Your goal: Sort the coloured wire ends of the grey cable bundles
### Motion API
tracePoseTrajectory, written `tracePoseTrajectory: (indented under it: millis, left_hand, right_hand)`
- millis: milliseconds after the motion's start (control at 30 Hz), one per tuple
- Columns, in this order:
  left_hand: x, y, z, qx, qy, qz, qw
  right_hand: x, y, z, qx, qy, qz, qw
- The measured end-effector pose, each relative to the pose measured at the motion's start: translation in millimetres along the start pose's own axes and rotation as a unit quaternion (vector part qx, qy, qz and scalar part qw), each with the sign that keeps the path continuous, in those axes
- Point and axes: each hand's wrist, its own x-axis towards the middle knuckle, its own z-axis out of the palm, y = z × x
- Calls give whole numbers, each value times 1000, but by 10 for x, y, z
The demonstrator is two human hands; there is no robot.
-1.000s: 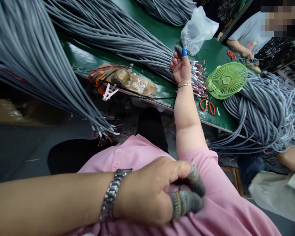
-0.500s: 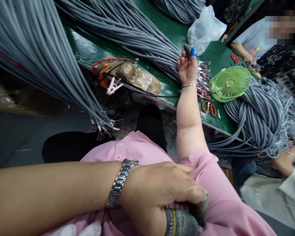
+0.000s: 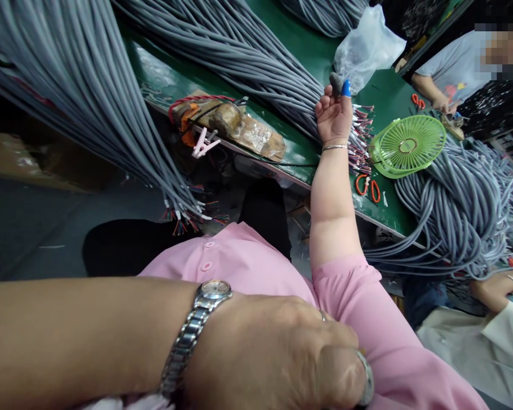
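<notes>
My left hand (image 3: 269, 353), with a metal watch (image 3: 194, 330) on its wrist, crosses in front of my pink shirt (image 3: 239, 250) close to the camera. Its back faces up and its fingers curl under, so what they hold, if anything, is hidden. A grey cover shows at the thumb tip. Palm up, my right hand (image 3: 334, 117) lies over the end of a grey cable bundle (image 3: 256, 68). Loosely bent, its fingers hold nothing; blue wraps the thumb tip and grey covers one finger. Coloured wire ends (image 3: 361, 139) stick out beside it.
A green fan (image 3: 408, 147), orange-handled scissors (image 3: 367, 188) and a plastic bag (image 3: 367, 48) are on the green table (image 3: 393, 210). More cables hang at left (image 3: 89, 85) and pile up at right (image 3: 457, 210). Two other people work at the right.
My left hand has come nearer the camera and turned, so the watch face shows and its fingers are more hidden. The right hand keeps its place on the cables; the view has shifted slightly.
</notes>
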Motion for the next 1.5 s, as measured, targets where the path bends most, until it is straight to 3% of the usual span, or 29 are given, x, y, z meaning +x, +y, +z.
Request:
tracePoseTrajectory:
  millis: [200, 267, 333, 433, 500, 567, 833, 1000, 1133, 1267, 1400, 1500]
  left_hand:
    - [-9, 9, -10, 66, 55, 31, 996]
    - [28, -58, -21, 29, 70, 4, 997]
    - [93, -183, -32, -59, 126, -53, 989]
    - [211, -435, -39, -168, 273, -165, 933]
    - [273, -584, -34, -212, 328, -207, 897]
    - [306, -675, -24, -229, 333, -215, 889]
    - [354, -672, -33, -160, 262, -214, 927]
    - [448, -726, -10, -219, 198, -186, 937]
    - [504, -845, 35, -362, 258, -181, 877]
    - [507, -942, 48, -442, 322, -174, 819]
    - [465, -1009, 42, -485, 347, -160, 787]
    - [426, -1080, 24, -493, 348, -147, 784]
  right_hand:
    - [-52, -41, 42, 32, 13, 17, 999]
    - [-71, -66, 52, 15, 29, 24, 999]
    - [-77, -87, 43, -1, 32, 27, 999]
    - [-54, -94, -3, -13, 9, 35, 999]
    - [-27, -80, -38, -19, -8, 39, 999]
    - [-5, -61, -60, -18, -21, 36, 999]
    - [-12, -84, -48, -2, -15, 70, 997]
    - [-19, -87, -64, 54, -39, 72, 995]
    - [3, -79, -91, 112, -71, 98, 986]
    - [29, -62, -96, 99, -73, 92, 988]
    - [42, -55, -89, 83, -65, 84, 991]
    - [49, -61, -84, 82, -53, 89, 991]
